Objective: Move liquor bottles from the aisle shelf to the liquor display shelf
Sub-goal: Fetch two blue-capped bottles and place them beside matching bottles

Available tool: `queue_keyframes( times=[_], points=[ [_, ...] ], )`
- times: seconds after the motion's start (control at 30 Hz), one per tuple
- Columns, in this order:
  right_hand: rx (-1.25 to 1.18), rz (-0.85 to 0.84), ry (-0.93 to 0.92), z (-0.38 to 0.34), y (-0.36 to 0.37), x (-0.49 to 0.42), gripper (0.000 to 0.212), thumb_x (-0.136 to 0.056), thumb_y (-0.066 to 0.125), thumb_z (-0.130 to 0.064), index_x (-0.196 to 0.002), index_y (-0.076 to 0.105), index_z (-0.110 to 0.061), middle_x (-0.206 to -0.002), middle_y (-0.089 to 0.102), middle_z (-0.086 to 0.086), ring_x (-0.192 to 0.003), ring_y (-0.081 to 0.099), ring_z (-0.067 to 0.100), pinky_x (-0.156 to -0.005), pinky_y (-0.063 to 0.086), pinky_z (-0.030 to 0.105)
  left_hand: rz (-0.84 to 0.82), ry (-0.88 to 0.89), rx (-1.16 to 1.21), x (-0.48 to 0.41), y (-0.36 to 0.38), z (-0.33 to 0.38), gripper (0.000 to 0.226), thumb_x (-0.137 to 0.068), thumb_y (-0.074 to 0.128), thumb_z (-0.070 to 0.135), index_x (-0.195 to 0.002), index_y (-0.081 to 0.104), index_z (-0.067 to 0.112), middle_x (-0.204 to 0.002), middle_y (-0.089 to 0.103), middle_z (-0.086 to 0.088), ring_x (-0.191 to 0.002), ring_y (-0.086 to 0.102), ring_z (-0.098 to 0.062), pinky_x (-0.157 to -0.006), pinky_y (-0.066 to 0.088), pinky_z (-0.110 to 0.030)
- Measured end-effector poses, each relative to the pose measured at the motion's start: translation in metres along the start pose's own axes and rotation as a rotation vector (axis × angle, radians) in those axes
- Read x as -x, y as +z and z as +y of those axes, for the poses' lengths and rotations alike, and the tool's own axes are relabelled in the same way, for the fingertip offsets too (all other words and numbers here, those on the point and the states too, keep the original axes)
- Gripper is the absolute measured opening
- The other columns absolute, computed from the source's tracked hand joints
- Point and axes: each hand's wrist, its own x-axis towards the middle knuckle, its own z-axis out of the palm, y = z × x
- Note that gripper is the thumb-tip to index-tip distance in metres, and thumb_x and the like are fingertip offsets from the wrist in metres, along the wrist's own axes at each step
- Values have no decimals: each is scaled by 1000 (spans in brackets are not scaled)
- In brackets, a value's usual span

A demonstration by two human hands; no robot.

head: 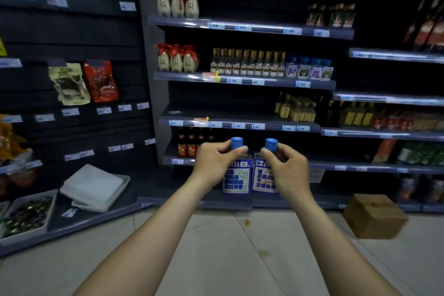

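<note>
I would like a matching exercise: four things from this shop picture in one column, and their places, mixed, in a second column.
Things:
1. bottle with blue cap
2. cardboard box
3. red packet
4. white trays

Places:
A. on the floor, at right
B. hanging on the dark wall, at left
C. held in the left hand
D. stacked on the low shelf, at left

Pairs: 1-C, 2-A, 3-B, 4-D

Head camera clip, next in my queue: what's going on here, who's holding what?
A person stands facing a store's liquor shelves, holding one small clear bottle in each hand by the neck. The left hand grips the left blue-capped bottle; the right hand grips the right blue-capped bottle. Both bottles are upright, side by side, in the air before the lower shelves, not yet set down. A cardboard box sits on the floor to the right.
</note>
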Motion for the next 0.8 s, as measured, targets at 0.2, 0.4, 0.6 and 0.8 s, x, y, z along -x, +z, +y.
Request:
queue_keyframes(
  times=[0.2,0.4,0.6,0.8],
  points=[
    [-33,-33,-19,88,-11,-177,3,-91,78,-30,-93,77,-28,-82,78,-13,-73,70,1,-68,51,27,37,37,-44,-173,78,-50,17,-86,79,33,-99,82,22,-88,80,7,-83,76,-9,-70,57,-22],
    [12,-58,-54,144,-44,-327,8,-90,77,-38,-85,75,-44,-80,76,-6,-71,67,10,-68,54,37,69,78,-72,-326,159,-69,23,-84,80,33,-104,81,23,-88,80,10,-86,76,-7,-74,60,-25],
    [27,-104,-57,213,-75,-458,7,-90,79,-35,-96,74,-36,-87,77,-12,-84,71,7,-75,55,32,87,107,-131,-442,238,-98,11,-86,79,36,-96,79,35,-87,79,16,-86,75,-2,-73,58,-22],
    [25,-174,-101,272,-97,-581,5,-91,79,-32,-90,74,-32,-87,77,-6,-86,72,16,-80,58,44,162,140,-210,-540,309,-121,9,-85,78,38,-84,76,47,-86,78,20,-85,73,3,-68,53,-15]
  ],
)
